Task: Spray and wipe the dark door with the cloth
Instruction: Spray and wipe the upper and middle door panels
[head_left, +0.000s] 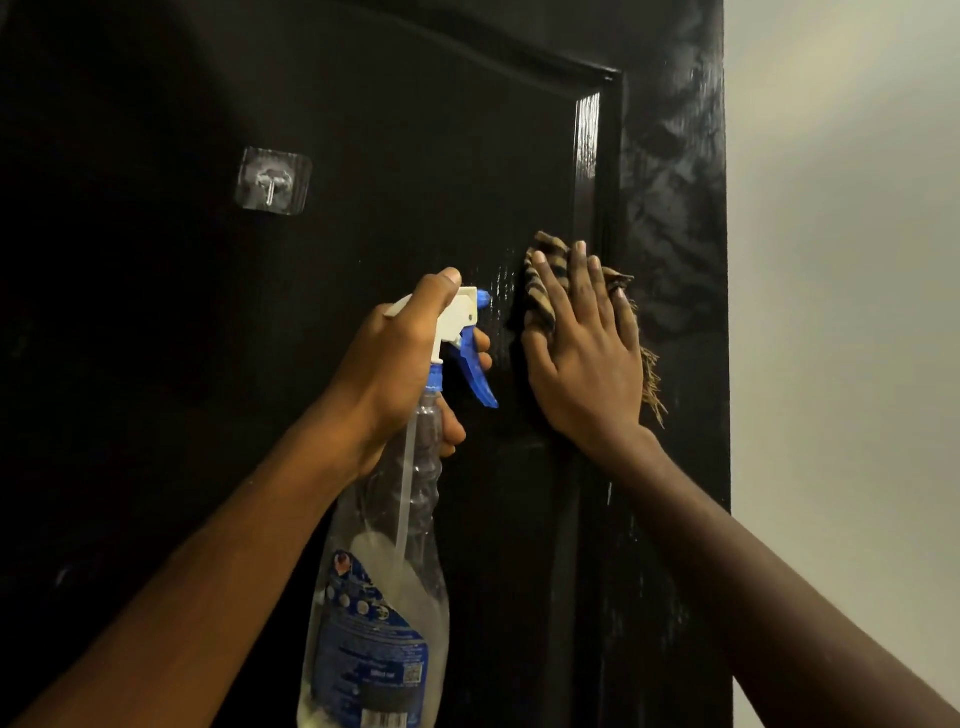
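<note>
Liquid sits low in the clear spray bottle (384, 571), nearest the camera, its blue label hanging below the left hand (395, 358). That hand's fingers (480, 345) are curled round the bottle's neck and white spray head, with fingertips showing just behind the blue trigger (475, 371). Whether the trigger is being squeezed I cannot tell. The blue nozzle (482, 298) points at the door just left of the right hand's fingers.

A little beyond, the right hand (587, 353) lies flat, its fingers (571, 280) straight and slightly spread, pressing the striped cloth (540, 296) against the dark door (415, 156). The cloth bunches under and above the fingertips, and a frayed fringe sticks out to the right of the palm. It sits over the raised moulding at the right side of the inset panel.

The work looks well under way but not finished. A wet sheen shows on the panel between the nozzle and the right fingers. Smeary streaks mark the door's edge strip above and to the right of the fingertips, which suggests spraying and some wiping there. The broad panel far to the left of the left hand's fingers, around the clear stick-on hook (272, 179), looks dull and shows no wetness, so I judge it is yet to be done. Past the door's right edge is a pale wall (841, 260).
</note>
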